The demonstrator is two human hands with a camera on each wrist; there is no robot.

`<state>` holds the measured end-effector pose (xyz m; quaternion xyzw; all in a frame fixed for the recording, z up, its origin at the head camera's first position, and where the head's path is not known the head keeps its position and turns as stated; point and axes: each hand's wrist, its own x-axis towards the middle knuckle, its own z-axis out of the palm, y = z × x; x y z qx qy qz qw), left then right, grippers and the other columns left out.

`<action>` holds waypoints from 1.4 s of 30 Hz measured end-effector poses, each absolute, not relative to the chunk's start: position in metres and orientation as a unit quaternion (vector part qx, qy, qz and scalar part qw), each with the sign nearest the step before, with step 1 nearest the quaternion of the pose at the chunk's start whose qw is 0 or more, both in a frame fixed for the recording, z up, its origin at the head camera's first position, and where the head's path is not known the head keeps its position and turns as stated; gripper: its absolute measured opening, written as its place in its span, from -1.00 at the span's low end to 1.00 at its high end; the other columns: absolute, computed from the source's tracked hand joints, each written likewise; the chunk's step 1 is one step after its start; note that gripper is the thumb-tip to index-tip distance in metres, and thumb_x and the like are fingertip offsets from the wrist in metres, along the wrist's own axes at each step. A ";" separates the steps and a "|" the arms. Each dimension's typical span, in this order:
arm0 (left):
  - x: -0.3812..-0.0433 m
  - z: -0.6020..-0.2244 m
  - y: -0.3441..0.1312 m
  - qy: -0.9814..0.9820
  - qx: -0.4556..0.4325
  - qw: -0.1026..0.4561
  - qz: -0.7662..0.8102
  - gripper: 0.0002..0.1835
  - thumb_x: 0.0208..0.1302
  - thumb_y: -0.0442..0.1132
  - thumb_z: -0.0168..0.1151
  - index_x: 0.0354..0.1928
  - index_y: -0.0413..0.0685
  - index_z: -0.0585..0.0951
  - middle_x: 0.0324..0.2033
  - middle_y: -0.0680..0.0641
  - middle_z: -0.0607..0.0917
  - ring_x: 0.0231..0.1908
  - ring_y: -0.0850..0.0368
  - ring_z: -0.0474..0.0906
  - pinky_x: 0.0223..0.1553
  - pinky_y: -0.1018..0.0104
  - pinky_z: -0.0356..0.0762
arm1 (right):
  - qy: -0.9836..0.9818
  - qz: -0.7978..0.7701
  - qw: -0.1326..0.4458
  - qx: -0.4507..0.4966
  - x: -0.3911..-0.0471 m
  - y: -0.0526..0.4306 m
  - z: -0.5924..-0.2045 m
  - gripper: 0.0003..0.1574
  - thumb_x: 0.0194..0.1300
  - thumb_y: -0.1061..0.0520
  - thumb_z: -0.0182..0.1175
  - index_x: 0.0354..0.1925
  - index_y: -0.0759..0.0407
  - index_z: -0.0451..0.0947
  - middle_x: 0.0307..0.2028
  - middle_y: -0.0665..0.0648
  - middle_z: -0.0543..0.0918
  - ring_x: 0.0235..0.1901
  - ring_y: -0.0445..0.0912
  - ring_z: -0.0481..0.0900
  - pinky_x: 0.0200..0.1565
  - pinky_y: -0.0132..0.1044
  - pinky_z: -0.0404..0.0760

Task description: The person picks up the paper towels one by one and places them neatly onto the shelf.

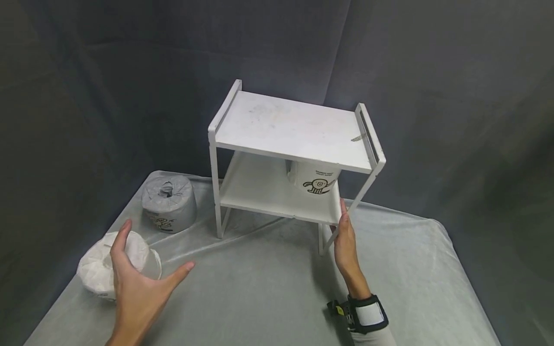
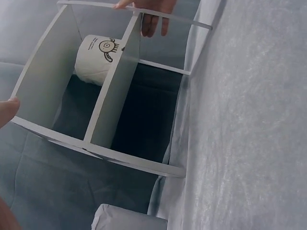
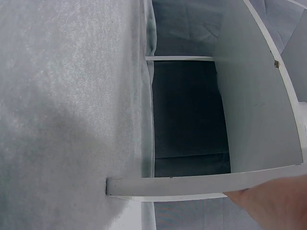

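The left hand (image 1: pixel 140 288) reaches up from the lower left, index finger raised and thumb stretched out to the right, with a wide gap between them. Its grip is well spread and has hold of nothing; it overlaps the near white roll (image 1: pixel 93 276) in the head view, and whether it touches that roll I cannot tell. The right hand (image 1: pixel 346 245) comes up from below, wrist bent slightly, its grip closed about the right side of the white shelf (image 1: pixel 298 127) at the lower tier, thumb and fingers on either side of the frame. A black strap (image 1: pixel 368 315) with a pale patch circles that wrist, above a light sleeve (image 1: pixel 374 337).

Pale grey cloth covers the tabletop (image 1: pixel 259 288), creased toward the shelf's left legs. Dark grey drapes (image 1: pixel 277 43) hang behind and at the sides.

The shelf stands at an angle toward the back, its upper board smudged. On the lower tier, near the right end, sits a printed roll (image 1: pixel 307 178), its top hidden by the upper board. A grey-wrapped roll (image 1: pixel 179 204) stands upright left of the shelf, just behind the near white roll.
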<state>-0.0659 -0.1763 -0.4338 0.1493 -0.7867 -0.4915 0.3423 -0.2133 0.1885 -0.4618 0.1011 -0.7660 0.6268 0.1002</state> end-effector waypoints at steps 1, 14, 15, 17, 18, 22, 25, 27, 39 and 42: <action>-0.066 -0.434 -0.177 -0.785 0.151 0.347 -0.490 0.40 -0.52 -0.19 0.72 0.50 0.33 0.10 0.43 0.20 0.23 0.41 0.26 0.07 0.39 0.28 -0.03 | -0.766 0.627 0.099 0.101 -0.213 0.188 -0.462 -0.26 0.55 -0.23 -0.51 0.58 -0.10 -0.18 0.57 0.06 -0.16 0.50 0.00 -0.09 0.42 0.10 -0.01; -0.062 -0.442 -0.193 -0.766 0.173 0.370 -0.497 0.41 -0.56 -0.34 0.69 0.50 0.26 0.12 0.43 0.12 0.23 0.40 0.17 0.11 0.39 0.28 -0.02 | -0.765 0.630 0.098 0.095 -0.213 0.189 -0.462 -0.25 0.55 -0.24 -0.50 0.58 -0.09 -0.18 0.57 0.08 -0.17 0.50 0.03 -0.09 0.41 0.13 -0.02; -0.061 -0.442 -0.194 -0.765 0.174 0.371 -0.497 0.41 -0.56 -0.35 0.69 0.50 0.25 0.12 0.43 0.11 0.23 0.40 0.16 0.11 0.38 0.29 -0.01 | -0.764 0.631 0.097 0.094 -0.213 0.190 -0.462 -0.25 0.55 -0.24 -0.51 0.58 -0.08 -0.18 0.57 0.08 -0.17 0.50 0.03 -0.08 0.41 0.13 -0.01; -0.058 -0.440 -0.193 -0.762 0.174 0.376 -0.497 0.39 -0.55 -0.37 0.68 0.50 0.21 0.13 0.43 0.07 0.24 0.39 0.15 0.12 0.37 0.31 -0.01 | -0.764 0.631 0.096 0.093 -0.212 0.190 -0.463 -0.27 0.56 -0.21 -0.51 0.58 -0.08 -0.18 0.57 0.08 -0.16 0.49 0.06 -0.07 0.40 0.14 0.00; -0.057 -0.437 -0.192 -0.761 0.174 0.378 -0.497 0.38 -0.55 -0.39 0.67 0.50 0.19 0.13 0.43 0.04 0.24 0.39 0.16 0.12 0.37 0.31 -0.01 | -0.764 0.631 0.096 0.092 -0.212 0.189 -0.464 -0.28 0.56 -0.20 -0.51 0.58 -0.09 -0.18 0.57 0.09 -0.16 0.49 0.07 -0.06 0.40 0.14 0.01; -0.050 -0.425 -0.186 -0.755 0.165 0.391 -0.499 0.34 -0.51 -0.47 0.61 0.49 0.02 0.13 0.43 -0.10 0.21 0.40 0.18 0.09 0.37 0.33 -0.02 | -0.766 0.629 0.098 0.092 -0.211 0.188 -0.464 -0.29 0.57 -0.17 -0.52 0.58 -0.10 -0.17 0.57 0.09 -0.14 0.49 0.07 -0.05 0.39 0.16 0.02; -0.047 -0.420 -0.184 -0.752 0.156 0.408 -0.493 0.32 -0.52 -0.51 0.58 0.48 -0.07 0.14 0.42 -0.18 0.21 0.39 0.16 0.08 0.37 0.30 -0.01 | -0.766 0.628 0.097 0.094 -0.211 0.188 -0.464 -0.28 0.57 -0.20 -0.51 0.58 -0.10 -0.17 0.57 0.09 -0.15 0.49 0.05 -0.06 0.40 0.15 0.01; -0.050 -0.432 -0.192 -0.754 0.145 0.423 -0.482 0.34 -0.56 -0.49 0.60 0.47 -0.03 0.15 0.43 -0.15 0.21 0.40 0.12 0.07 0.37 0.27 0.00 | -0.767 0.627 0.096 0.095 -0.211 0.188 -0.464 -0.27 0.56 -0.22 -0.51 0.58 -0.10 -0.18 0.57 0.09 -0.15 0.50 0.04 -0.07 0.41 0.13 -0.01; -0.052 -0.466 -0.221 -0.752 0.152 0.462 -0.444 0.42 -0.71 -0.40 0.67 0.46 0.10 0.17 0.44 -0.05 0.21 0.42 0.10 0.07 0.38 0.26 0.00 | -0.766 0.628 0.097 0.094 -0.213 0.188 -0.464 -0.24 0.55 -0.25 -0.50 0.58 -0.07 -0.18 0.57 0.08 -0.15 0.50 0.06 -0.07 0.40 0.16 -0.01; -0.051 -0.470 -0.225 -0.747 0.165 0.467 -0.443 0.40 -0.72 -0.41 0.66 0.45 0.10 0.21 0.44 -0.06 0.22 0.41 0.11 0.09 0.38 0.26 0.01 | -0.766 0.629 0.099 0.094 -0.214 0.188 -0.463 -0.23 0.54 -0.28 -0.49 0.58 -0.09 -0.18 0.57 0.06 -0.15 0.50 0.06 -0.07 0.40 0.15 -0.01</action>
